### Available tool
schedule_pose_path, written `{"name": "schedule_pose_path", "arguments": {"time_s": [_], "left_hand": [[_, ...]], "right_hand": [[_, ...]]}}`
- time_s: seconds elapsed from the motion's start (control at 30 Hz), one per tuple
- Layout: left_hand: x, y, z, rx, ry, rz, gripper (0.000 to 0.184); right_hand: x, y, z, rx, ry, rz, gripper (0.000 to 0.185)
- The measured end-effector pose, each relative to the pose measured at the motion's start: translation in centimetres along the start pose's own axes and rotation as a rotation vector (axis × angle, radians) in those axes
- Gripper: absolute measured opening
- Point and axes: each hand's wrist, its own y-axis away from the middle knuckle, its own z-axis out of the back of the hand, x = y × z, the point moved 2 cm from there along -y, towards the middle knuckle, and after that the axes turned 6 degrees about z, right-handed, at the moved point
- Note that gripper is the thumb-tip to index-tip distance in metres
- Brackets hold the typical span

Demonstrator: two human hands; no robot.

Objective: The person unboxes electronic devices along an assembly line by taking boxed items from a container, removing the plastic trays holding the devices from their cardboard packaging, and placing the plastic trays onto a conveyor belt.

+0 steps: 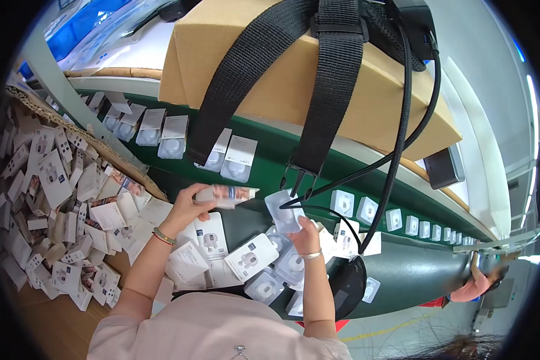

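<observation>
- Your left hand (190, 204) was clamped on a white, picture-printed rectangular box (228, 193), probably cardboard, though blurred.
- Your right hand (306, 239) gripped a translucent, rectangular plastic tray (284, 214) near the box.
- Near both lay a white pack printed with earphones (251, 257).

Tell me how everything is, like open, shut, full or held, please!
Left grip: closed on a printed carton.
Printed carton: held, blurred; open or shut unclear.
Right grip: closed on a plastic tray.
Plastic tray: held, tilted; contents unclear.
Cardboard bin: open, heaped with white cartons.
Black strap clip: unfastened.
Green belt: can't tell if moving.
</observation>
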Motion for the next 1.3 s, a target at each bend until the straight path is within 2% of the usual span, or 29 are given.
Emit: {"name": "schedule_pose_path", "arguments": {"time_s": [0.03, 0.17, 0.3, 0.4, 0.6, 0.77, 0.87, 0.9, 0.97, 1.0, 1.03, 1.1, 1.17, 1.23, 1.27, 1.3], "left_hand": [[-0.1, -0.3, 0.3, -0.052, -0.058, 0.14, 0.029], [-0.3, -0.8, 0.2, 0.009, 0.044, 0.142, 0.026], [-0.9, -1.1, 0.1, 0.073, 0.143, 0.249, 0.03], [-1.3, -1.2, 0.2, 0.146, 0.12, 0.29, 0.032], [-2.8, -1.7, -0.8, 0.289, -0.006, 0.327, 0.037], [-2.5, -3.0, -1.8, 0.362, -0.094, 0.396, 0.042], [-2.8, -4.0, -1.0, -0.127, -0.088, 0.083, 0.045], [-2.4, -4.1, -0.8, -0.127, -0.086, 0.087, 0.045], [-2.3, -4.0, -0.5, -0.216, -0.244, -0.05, 0.045], [0.2, -4.6, -0.4, -0.176, -0.304, -0.177, 0.042], [0.2, -3.9, -1.3, -0.108, -0.396, -0.172, 0.04], [1.5, -2.2, -3.4, 0.01, -0.598, -0.117, 0.042], [2.7, -0.3, -6.0, 0.174, -0.732, -0.272, 0.053], [2.8, 2.3, -8.4, 0.202, -1.074, -0.211, 0.07], [3.0, 3.7, -9.4, 0.203, -1.072, -0.21, 0.07], [3.3, 5.0, -10.3, 0.226, -1.104, -0.21, 0.079]], "right_hand": [[0.4, 0.5, -0.9, 0.003, -0.002, 0.005, 0.053], [0.1, 1.1, -2.0, 0.114, -0.129, -0.05, 0.059], [0.1, 1.6, -2.6, 0.179, 0.05, -0.145, 0.066], [-0.5, 1.8, -3.4, 0.31, -0.025, -0.392, 0.069], [-1.2, 1.0, -4.1, 0.358, -0.152, -0.462, 0.069], [-1.7, -0.7, -5.1, 0.349, -0.285, -0.441, 0.067], [-1.7, -3.6, -3.7, 0.318, -0.337, -0.409, 0.061], [-1.6, -4.9, -3.3, 0.323, -0.381, -0.381, 0.058], [-1.4, -7.7, -3.4, 0.207, -0.508, -0.307, 0.052], [-1.1, -9.2, -4.1, 0.183, -0.516, -0.27, 0.05], [-1.4, -10.4, -4.3, 0.166, -0.481, -0.238, 0.05], [-2.7, -12.9, -4.1, 0.181, -0.466, -0.147, 0.063], [-3.9, -14.9, -3.5, 0.132, -0.468, -0.183, 0.064], [-5.6, -16.3, -2.7, 0.087, -0.468, -0.217, 0.065], [-6.5, -17.0, -2.1, 0.079, -0.454, -0.228, 0.065], [-7.4, -17.5, -1.6, 0.07, -0.441, -0.236, 0.066]]}}
